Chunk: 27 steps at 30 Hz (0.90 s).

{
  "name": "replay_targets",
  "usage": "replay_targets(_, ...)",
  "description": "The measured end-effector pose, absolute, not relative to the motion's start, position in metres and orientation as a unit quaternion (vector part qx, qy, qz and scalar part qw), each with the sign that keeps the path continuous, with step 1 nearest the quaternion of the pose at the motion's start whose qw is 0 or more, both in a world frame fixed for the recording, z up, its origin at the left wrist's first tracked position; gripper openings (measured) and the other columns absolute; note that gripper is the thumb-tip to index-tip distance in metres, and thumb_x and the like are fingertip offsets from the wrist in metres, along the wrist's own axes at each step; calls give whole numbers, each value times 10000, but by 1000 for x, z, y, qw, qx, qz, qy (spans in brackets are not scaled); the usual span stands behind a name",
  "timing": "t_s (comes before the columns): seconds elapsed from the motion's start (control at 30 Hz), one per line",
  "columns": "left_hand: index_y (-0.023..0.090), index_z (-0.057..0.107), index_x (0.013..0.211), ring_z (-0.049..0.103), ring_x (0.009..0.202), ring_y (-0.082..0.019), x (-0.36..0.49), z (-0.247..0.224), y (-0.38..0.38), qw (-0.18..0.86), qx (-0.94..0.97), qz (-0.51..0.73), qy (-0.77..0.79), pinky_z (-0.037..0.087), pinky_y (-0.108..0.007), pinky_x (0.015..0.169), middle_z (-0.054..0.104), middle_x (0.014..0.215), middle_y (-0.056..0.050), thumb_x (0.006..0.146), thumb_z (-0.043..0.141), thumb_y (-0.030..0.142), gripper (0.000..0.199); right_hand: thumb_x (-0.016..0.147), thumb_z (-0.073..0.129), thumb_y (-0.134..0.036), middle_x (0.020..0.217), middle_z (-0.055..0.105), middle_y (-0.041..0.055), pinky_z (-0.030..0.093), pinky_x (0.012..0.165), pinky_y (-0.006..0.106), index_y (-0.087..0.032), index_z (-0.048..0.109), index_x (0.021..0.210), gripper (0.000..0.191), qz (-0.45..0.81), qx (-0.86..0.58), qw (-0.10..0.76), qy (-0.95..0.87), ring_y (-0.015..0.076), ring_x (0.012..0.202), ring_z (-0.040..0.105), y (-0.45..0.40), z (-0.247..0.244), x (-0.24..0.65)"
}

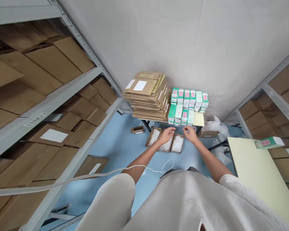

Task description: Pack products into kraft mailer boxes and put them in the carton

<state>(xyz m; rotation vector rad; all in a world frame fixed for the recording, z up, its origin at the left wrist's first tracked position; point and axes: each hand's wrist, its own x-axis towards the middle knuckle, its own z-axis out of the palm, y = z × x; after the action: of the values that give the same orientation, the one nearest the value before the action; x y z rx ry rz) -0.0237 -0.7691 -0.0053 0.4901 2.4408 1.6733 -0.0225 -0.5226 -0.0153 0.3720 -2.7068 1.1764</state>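
Observation:
Both my hands are held out in front of me, a short gap apart, just before the near edge of a small table. My left hand (pixel 167 136) has its fingers bent and drawn together at the tips. Fingers and thumb of my right hand (pixel 190 134) meet in a pinch. What either hand holds, if anything, is too small to see. Beyond them stand green-and-white boxes (pixel 184 117) in rows, several with pink panels. Below and behind the hands, open cartons (pixel 177 143) filled with white material sit on the blue floor.
A tall stack of flat cardboard mailers (pixel 144 86) stands left of the green boxes. Shelves of brown cartons (pixel 55 64) line both sides. At right a pale table (pixel 250 170) bears one green-and-white box (pixel 269 142). A white cable (pixel 98 175) crosses at lower left. Clear plastic wrap (pixel 215 126) lies behind.

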Motion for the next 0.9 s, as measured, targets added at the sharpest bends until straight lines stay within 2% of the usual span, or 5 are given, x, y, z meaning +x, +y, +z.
replay_targets(0.27,205,746,1184,767,1110,-239,-72,1,-839,9,83,549,831,619,-422,1030,796,1241,-101,966,620,314,274,995,519,-302,979,732,85,522,942,384,-234,686,934,191,414,193,86,-885,251,963,665,-583,5,-104)
replay_targets(0.57,215,718,1268,745,1176,-278,-120,41,-912,-78,32,493,866,626,-432,1023,783,1249,-111,1026,567,379,329,1000,528,-284,981,707,80,514,955,400,-237,693,969,175,383,318,109,-860,261,981,643,-662,55,-207)
replay_targets(0.77,206,704,1268,716,1202,-253,-171,66,-968,-162,69,438,882,600,-432,1077,739,1306,-110,1025,525,257,306,1012,552,-258,1200,728,120,482,1052,433,-223,716,1109,194,293,354,148,-876,291,1158,633,-727,93,-254)
replay_targets(0.9,216,685,1332,648,1323,-250,-211,80,-1002,-213,126,362,899,525,-442,1179,717,1376,-102,1008,512,183,369,1005,600,-270,1453,678,150,455,1094,481,-198,708,1308,329,219,333,157,-904,335,1302,590,-766,106,-271)
